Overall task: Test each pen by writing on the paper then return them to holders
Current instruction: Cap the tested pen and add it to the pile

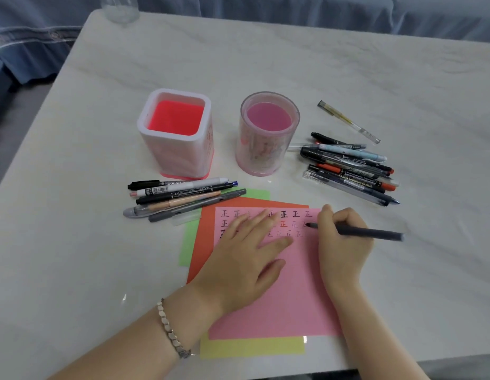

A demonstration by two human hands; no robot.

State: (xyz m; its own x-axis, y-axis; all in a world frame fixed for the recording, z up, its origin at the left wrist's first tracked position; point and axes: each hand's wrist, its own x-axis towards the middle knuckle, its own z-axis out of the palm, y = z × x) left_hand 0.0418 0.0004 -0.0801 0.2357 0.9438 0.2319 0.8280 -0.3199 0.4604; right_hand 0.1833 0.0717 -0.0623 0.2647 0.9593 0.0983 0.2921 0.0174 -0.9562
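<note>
Hands: left [246, 250] flat on pink paper [287, 297]; right [345, 237] pinching pen [370, 233].

The left hand [246, 253] hides part of the pink paper [290, 300].

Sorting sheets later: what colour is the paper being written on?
The paper is pink; head view shows it.

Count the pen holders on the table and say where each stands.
2. The square holder stands left, behind the left bunch of pens; the round holder stands to its right, beside the right pile of pens.
</note>
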